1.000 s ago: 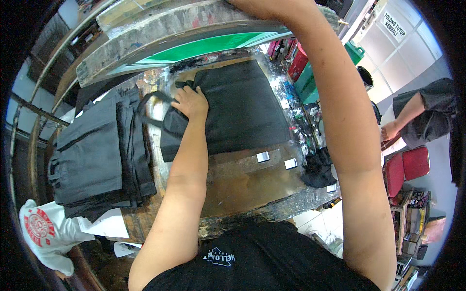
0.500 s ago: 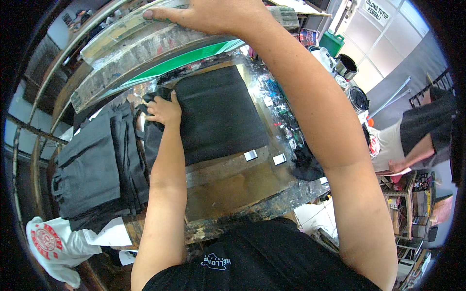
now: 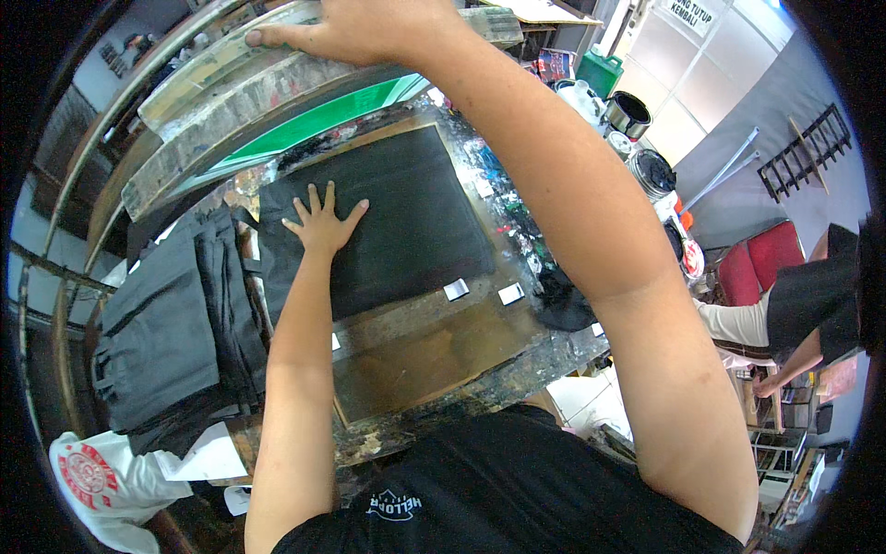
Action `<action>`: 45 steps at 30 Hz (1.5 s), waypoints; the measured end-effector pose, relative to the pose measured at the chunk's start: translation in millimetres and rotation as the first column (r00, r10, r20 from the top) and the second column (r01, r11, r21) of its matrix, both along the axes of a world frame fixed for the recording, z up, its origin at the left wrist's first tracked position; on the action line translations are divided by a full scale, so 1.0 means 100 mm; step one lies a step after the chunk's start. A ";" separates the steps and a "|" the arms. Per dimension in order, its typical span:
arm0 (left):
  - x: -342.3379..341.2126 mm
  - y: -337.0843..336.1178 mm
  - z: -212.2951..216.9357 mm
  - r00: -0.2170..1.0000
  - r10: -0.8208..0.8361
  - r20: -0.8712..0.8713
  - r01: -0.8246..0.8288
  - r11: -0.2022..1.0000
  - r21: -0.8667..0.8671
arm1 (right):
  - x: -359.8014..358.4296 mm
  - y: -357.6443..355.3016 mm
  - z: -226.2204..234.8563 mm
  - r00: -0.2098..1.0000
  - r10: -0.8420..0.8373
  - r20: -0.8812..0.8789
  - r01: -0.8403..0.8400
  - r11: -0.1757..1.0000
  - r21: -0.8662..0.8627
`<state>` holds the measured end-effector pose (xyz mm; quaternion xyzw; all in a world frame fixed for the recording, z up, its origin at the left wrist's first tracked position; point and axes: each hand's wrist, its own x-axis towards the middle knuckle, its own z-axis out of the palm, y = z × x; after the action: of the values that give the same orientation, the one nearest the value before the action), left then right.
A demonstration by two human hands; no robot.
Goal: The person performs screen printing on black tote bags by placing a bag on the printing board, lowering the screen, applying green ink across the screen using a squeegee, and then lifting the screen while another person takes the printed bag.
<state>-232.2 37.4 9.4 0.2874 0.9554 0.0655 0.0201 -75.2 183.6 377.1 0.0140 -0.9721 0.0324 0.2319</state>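
My left hand (image 3: 323, 222) lies flat on a piece of black cloth (image 3: 406, 212), fingers spread and nothing held. The cloth is spread fairly smooth over a brown printing board (image 3: 434, 360). At the top edge my right hand (image 3: 392, 28) is on a raised screen-printing frame (image 3: 221, 138), its thumb stretched along the worn wood; the other fingers are out of the picture. A green strip (image 3: 323, 120) shows on the frame. Left of the board lies a stack of similar black cloth pieces (image 3: 166, 314) with strap-like ends.
Two small pale tabs (image 3: 510, 294) sit on the board's right part. Beyond my right arm stand open ink cans (image 3: 651, 174) and a green jerrycan (image 3: 600, 72). A co-worker (image 3: 817, 295) stands at far right near a red chair (image 3: 761, 258). Metal rails (image 3: 69, 198) run along the left.
My left hand has gone from bunched cloth at the far left corner to lying flat on the cloth, which is now smoother there. The co-worker has shifted; the red chair shows.
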 end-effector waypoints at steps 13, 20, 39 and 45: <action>1.28 -0.27 -0.14 0.947 -0.301 -0.113 0.304 0.952 0.014 | -0.08 0.08 -0.10 0.994 -0.016 -0.106 0.019 0.999 0.028; 1.42 -0.14 -0.12 0.965 -0.246 -0.091 0.250 0.968 0.028 | 0.14 0.02 0.11 0.995 0.007 0.096 -0.001 0.998 -0.064; 1.78 -0.41 -0.26 0.973 -0.163 -0.160 0.191 0.966 0.175 | -0.31 0.04 -0.22 0.973 -0.123 -0.197 0.135 0.990 0.048; 1.73 -0.44 -0.02 0.982 -0.130 -0.138 0.162 0.953 0.256 | -0.21 -0.04 -0.17 0.972 -0.140 -0.191 0.149 0.988 0.030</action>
<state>-59.1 -6.7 7.3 0.3609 0.9134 0.1743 -0.0713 -96.1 179.1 360.4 -0.0488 -0.9448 -0.0074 0.3240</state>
